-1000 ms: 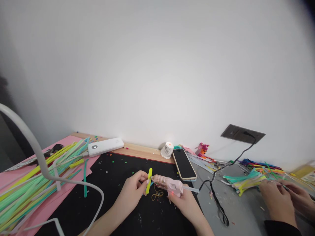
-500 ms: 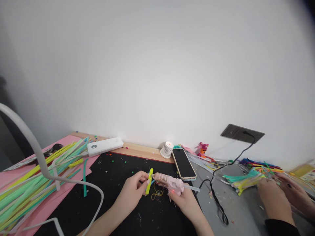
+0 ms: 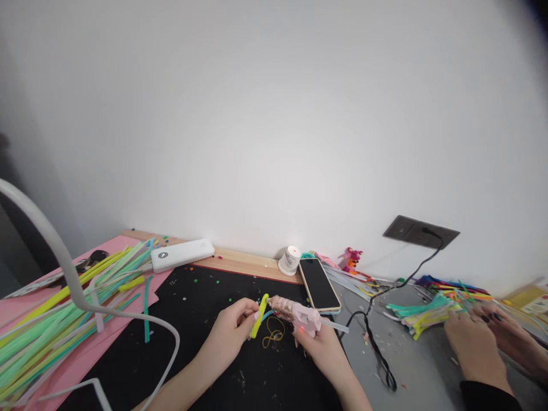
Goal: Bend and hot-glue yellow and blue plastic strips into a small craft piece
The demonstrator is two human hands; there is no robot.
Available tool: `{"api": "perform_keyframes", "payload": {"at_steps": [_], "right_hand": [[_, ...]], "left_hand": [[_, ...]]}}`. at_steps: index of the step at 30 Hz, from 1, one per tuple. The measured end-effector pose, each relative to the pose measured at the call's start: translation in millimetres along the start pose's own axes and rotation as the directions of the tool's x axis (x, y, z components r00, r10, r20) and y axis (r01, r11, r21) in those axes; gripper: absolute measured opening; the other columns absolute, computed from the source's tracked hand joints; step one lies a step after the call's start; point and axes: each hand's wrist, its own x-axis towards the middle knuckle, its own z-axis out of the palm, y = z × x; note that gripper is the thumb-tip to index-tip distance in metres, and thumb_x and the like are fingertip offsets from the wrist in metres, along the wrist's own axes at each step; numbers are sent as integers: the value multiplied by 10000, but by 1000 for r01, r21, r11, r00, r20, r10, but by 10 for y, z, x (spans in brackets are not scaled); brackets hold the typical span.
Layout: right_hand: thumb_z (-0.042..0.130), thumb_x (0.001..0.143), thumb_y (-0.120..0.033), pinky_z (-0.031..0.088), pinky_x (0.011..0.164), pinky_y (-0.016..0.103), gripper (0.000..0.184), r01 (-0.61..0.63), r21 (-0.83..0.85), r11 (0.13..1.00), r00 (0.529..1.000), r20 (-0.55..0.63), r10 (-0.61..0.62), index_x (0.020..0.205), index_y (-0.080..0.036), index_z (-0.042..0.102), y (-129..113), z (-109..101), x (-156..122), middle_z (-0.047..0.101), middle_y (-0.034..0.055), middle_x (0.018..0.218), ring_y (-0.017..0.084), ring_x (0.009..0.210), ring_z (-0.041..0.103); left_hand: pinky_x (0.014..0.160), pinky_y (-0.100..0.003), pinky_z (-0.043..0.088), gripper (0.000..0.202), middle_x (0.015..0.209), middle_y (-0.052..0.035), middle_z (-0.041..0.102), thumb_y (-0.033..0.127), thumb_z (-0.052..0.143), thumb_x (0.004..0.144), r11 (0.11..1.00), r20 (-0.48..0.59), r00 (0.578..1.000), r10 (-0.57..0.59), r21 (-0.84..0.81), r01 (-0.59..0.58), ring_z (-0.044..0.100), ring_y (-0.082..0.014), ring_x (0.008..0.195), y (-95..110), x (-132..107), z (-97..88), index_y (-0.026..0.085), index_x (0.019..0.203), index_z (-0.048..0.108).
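Between its thumb and fingers my left hand (image 3: 237, 324) pinches a short yellow pipe cleaner piece (image 3: 258, 321), held upright and slightly tilted above the black mat (image 3: 244, 377). A pale pink hot glue gun (image 3: 299, 317) is gripped in my right hand (image 3: 320, 346). Its nozzle, coated in old glue, points left and meets the upper end of the yellow piece. A red light glows on the gun, and a clear glue stick (image 3: 337, 326) juts from its back. Under the nozzle a thin yellow loop (image 3: 274, 337) lies on the mat.
Pipe cleaners (image 3: 64, 319) are heaped at left by a white cable (image 3: 68, 268) and a power bank (image 3: 183, 255). Behind my hands stand a paper cup (image 3: 290, 261) and a phone (image 3: 320, 284). A black cord (image 3: 373, 337) runs at right, near another person's hands (image 3: 477, 342).
The glue gun's nozzle has shifted up along the yellow piece towards its top end, and the piece leans more to the right. The other person's hands have moved slightly.
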Motion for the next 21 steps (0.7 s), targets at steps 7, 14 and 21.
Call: {"api": "perform_keyframes", "payload": {"at_steps": [7, 14, 21], "right_hand": [[557, 779, -332, 491, 616, 295, 319, 5, 24, 1000, 999, -42, -4, 1028, -168, 673, -64, -16, 4, 689, 70, 756, 228, 689, 603], [526, 774, -254, 397, 490, 215, 214, -61, -28, 998, 998, -18, 60, 843, -129, 686, 49, 8, -7, 578, 4, 577, 124, 511, 456], [509, 779, -204, 356, 488, 210, 208, -19, -18, 1000, 999, 40, 19, 879, -141, 680, 5, 2, -18, 526, -19, 545, 118, 507, 429]], "left_hand": [[474, -207, 381, 181, 655, 25, 544, 353, 501, 777, 998, 19, 999, -33, -57, 34, 487, -117, 516, 2, -7, 17, 180, 793, 555], [467, -213, 383, 187, 645, 34, 536, 362, 507, 772, 998, 1, 999, -37, -58, 36, 492, -116, 506, 5, 4, 16, 183, 794, 557], [392, -189, 365, 209, 667, 20, 532, 369, 491, 791, 998, -5, 999, -54, -36, 53, 506, -119, 506, -33, 2, 19, 170, 837, 539]]}}
